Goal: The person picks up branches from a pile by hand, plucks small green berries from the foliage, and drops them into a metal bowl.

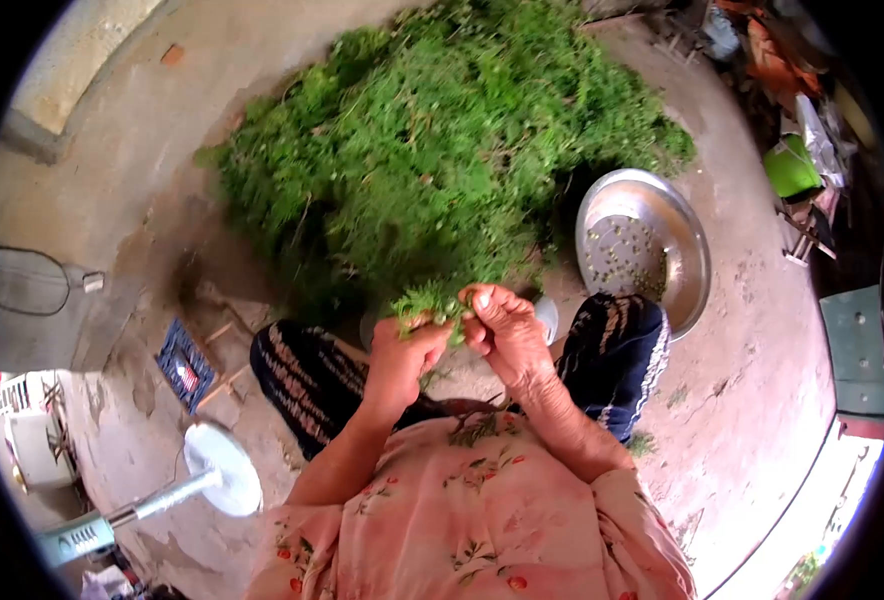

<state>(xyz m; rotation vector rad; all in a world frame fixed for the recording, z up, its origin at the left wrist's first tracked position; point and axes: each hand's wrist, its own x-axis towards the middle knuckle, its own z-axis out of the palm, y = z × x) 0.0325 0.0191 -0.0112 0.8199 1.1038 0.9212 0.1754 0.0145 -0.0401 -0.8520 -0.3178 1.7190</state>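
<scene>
A green sprig (425, 300) is held up in front of the lap, just below the near edge of the big pile of greens (442, 150). The left hand (402, 358) is closed in a fist around the sprig's lower stems. The right hand (502, 330) is set against the sprig from the right, with thumb and fingertips pressed together in a pinch on its top. The two hands are touching or nearly so.

The pile of greens is heaped on the concrete floor (762, 400) and fills most of the upper middle. A metal bowl (687, 235) is seen right of the pile, near the right knee, with small green bits scattered inside. A white round rim (548, 318) is partly hidden behind the right hand; what it is cannot be told. A white fan base (224, 468) and a blue patterned item (184, 365) are seen on the floor at lower left, well apart from the hands.
</scene>
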